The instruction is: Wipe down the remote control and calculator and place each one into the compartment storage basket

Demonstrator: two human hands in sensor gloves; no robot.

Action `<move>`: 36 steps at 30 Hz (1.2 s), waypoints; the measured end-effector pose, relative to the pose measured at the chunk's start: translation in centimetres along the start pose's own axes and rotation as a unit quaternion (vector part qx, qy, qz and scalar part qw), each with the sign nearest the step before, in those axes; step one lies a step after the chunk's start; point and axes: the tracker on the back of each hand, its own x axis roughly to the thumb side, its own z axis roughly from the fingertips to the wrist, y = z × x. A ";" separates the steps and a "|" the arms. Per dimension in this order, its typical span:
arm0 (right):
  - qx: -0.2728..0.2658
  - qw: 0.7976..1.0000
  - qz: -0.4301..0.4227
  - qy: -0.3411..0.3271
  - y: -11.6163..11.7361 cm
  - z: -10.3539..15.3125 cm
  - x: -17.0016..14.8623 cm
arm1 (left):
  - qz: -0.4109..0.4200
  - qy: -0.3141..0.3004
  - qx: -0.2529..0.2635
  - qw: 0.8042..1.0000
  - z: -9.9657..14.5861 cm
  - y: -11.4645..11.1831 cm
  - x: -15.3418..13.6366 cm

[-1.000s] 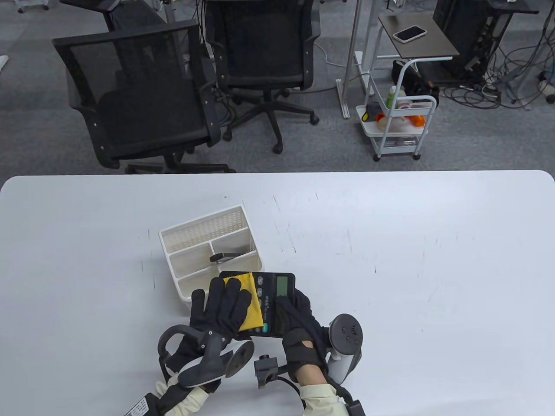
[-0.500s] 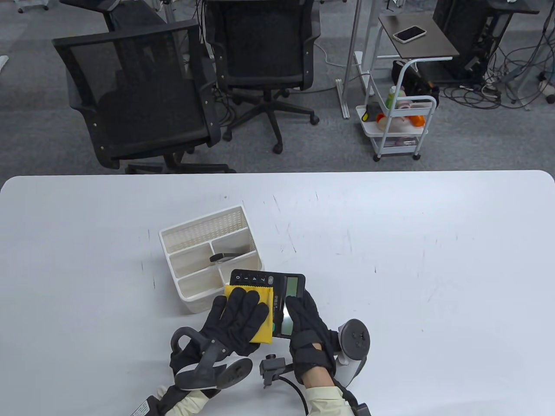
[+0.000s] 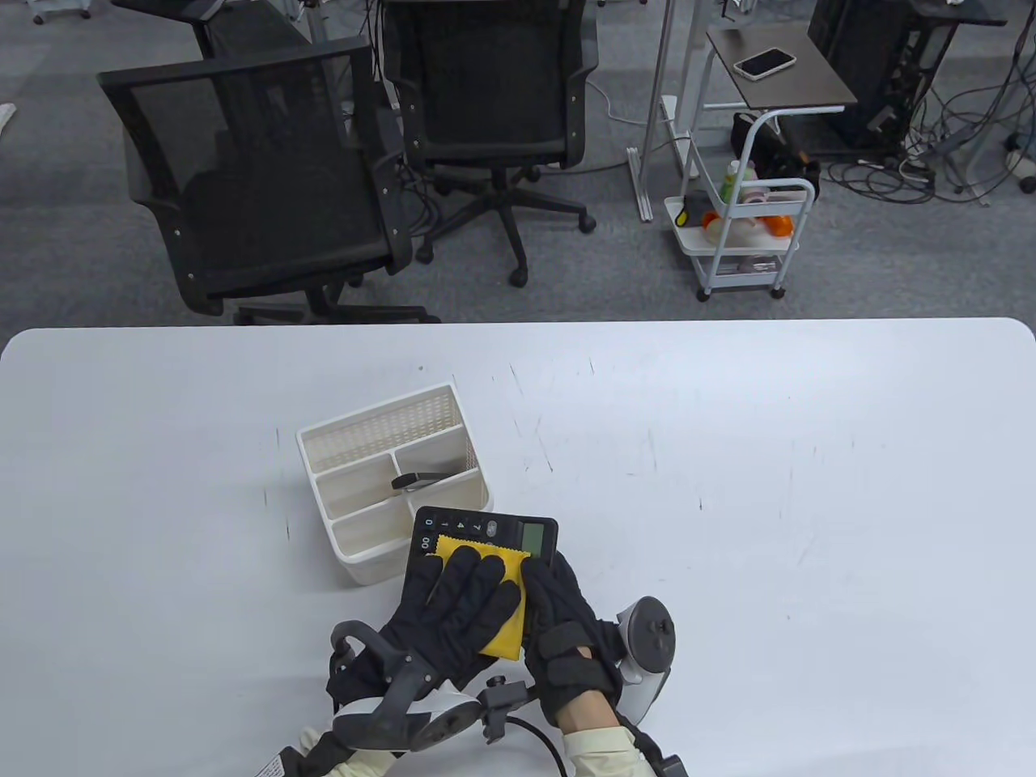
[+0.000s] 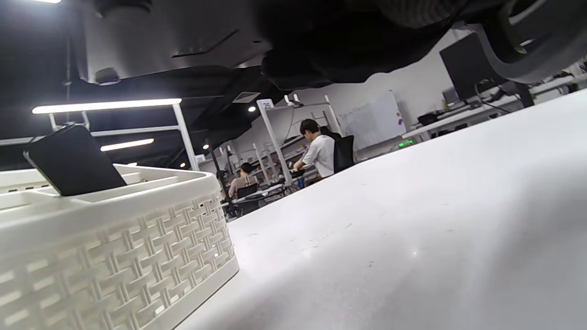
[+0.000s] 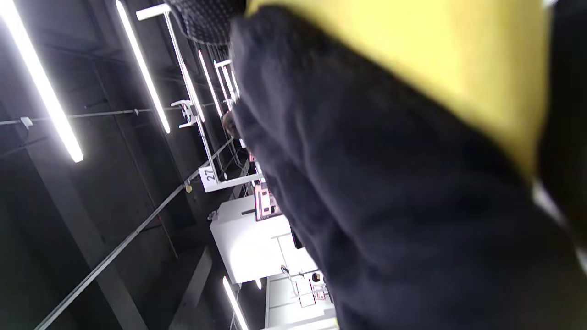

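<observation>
White table [image 3: 728, 453] is being used for the work. 1 remote control [image 3: 417, 481] is already standing in the basket [image 3: 380, 429]. Beside it, the calculator [image 3: 494, 530] is being gripped by the right hand [image 3: 566, 623] and wiped with a yellow cloth [image 3: 498, 599] pressed under the flat left hand [image 3: 453, 607]; storing it is left.

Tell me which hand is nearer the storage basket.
Left. The left hand presses the yellow cloth on the calculator, beside the storage basket; the right hand holds the calculator's far side.
</observation>
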 end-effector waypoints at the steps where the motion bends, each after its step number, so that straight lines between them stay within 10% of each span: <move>1: -0.007 1.000 0.004 -0.001 -0.1 0.1 0.2 | -0.002 0.002 -0.005 1.000 0.1 -0.1 -0.1; 36: -0.031 0.999 -0.026 -0.011 -1.2 0.6 1.0 | 0.086 0.059 -0.004 0.995 1.7 0.1 -2.9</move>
